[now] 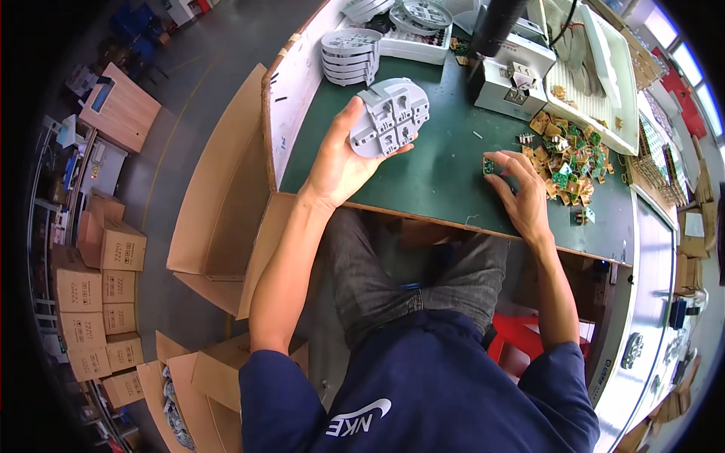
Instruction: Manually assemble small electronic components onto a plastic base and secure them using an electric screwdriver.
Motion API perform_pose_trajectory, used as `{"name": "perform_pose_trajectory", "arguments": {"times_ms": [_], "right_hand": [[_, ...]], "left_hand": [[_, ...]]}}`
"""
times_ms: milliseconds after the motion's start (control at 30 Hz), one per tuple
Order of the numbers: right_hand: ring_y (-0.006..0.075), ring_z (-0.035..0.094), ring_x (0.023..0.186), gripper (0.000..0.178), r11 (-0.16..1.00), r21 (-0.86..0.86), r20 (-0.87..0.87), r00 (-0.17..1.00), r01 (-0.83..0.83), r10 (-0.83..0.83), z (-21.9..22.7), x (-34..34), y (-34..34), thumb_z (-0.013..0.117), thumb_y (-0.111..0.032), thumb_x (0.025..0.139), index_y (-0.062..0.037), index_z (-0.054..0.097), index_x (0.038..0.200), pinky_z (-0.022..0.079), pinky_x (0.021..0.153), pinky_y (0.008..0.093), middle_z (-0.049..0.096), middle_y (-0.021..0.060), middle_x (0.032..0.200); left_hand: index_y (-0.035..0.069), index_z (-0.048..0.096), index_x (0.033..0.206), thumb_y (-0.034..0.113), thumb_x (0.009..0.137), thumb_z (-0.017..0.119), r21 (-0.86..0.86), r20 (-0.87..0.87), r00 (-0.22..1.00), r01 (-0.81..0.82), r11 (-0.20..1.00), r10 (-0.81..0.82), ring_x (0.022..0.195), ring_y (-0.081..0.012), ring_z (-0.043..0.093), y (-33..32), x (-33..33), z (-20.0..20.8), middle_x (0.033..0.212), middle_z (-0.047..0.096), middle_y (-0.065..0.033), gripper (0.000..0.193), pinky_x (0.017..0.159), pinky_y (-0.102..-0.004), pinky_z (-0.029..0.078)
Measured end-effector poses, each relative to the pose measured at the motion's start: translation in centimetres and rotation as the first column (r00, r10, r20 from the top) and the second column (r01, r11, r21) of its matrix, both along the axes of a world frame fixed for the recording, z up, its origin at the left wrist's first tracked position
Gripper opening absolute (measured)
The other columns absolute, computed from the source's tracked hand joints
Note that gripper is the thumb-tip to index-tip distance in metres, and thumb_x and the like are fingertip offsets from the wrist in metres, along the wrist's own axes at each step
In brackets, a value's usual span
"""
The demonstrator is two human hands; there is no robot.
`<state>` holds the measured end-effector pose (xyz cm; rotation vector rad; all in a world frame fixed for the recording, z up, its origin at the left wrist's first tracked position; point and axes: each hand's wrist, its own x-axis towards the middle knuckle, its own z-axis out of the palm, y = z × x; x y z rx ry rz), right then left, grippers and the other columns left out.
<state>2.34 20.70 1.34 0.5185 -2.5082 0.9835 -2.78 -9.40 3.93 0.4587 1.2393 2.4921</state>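
while the left grip (pixel 337 167) clasps a grey round housing (pixel 393 117) at its left edge, thumb on the rim, fingers beneath, the right grip (pixel 522 192), to the housing's right, pinches a green circuit board (pixel 488 165) between thumb and fingertip; whether the board touches the tabletop (pixel 445 181) i cannot tell. farther right of the housing lies a heap of circuit pieces (pixel 574 162). beyond the housing stand a metal box (pixel 492 94), to the right, and stacked grey discs (pixel 349 60), to the left.
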Motion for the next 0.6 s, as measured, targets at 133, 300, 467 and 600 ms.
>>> {"name": "perform_pose_trajectory", "arguments": {"times_ms": [133,300,467,600], "right_hand": [[0.0206,0.067,0.097,0.036,0.973,-0.227,0.143,0.989,0.053,-0.020,-0.5,-0.4,0.9,0.072,-0.004,0.091,-0.0042,0.066,0.127,0.053,0.089,0.0313,0.071,0.0096,0.113],[0.0176,0.066,0.111,0.038,0.714,-0.700,0.257,0.942,0.030,0.213,-1.0,-0.4,0.8,0.073,-0.010,0.094,-0.0006,0.064,0.130,0.053,0.095,0.0318,0.070,0.0112,0.125],[0.0183,0.066,0.113,0.045,0.626,-0.778,0.209,0.916,-0.058,0.344,-0.3,0.3,0.6,0.075,-0.016,0.093,-0.0016,0.062,0.133,0.052,0.098,0.0331,0.069,0.0123,0.129],[0.0157,0.064,0.118,0.038,0.607,-0.791,0.228,0.883,-0.077,0.410,0.3,0.7,0.4,0.072,-0.007,0.095,0.0005,0.064,0.131,0.051,0.102,0.0297,0.069,0.0090,0.128]], "left_hand": [[0.001,0.053,0.144,0.052,0.093,0.068,-0.629,-0.402,0.914,-0.239,0.739,-0.047,0.130,-0.0384,0.054,2.1,0.1,-0.3,0.145,0.053,-0.0228,0.074,0.108,-0.0467,0.045],[0.003,0.062,0.135,0.058,0.080,0.079,-0.583,-0.807,0.575,-0.740,0.335,-0.133,0.134,-0.0378,0.048,6.2,1.5,-3.9,0.143,0.053,-0.0218,0.080,0.110,-0.0505,0.039],[0.009,0.067,0.130,0.040,0.083,0.082,-0.450,-0.892,0.435,-0.831,0.327,-0.124,0.134,-0.0378,0.050,8.2,2.1,-2.9,0.144,0.056,-0.0180,0.059,0.111,-0.0464,0.041],[0.011,0.073,0.120,0.034,0.086,0.081,-0.396,-0.902,0.431,-0.799,0.453,-0.027,0.134,-0.0357,0.051,8.4,2.3,-1.1,0.141,0.059,-0.0135,0.042,0.111,-0.0462,0.041]]}}
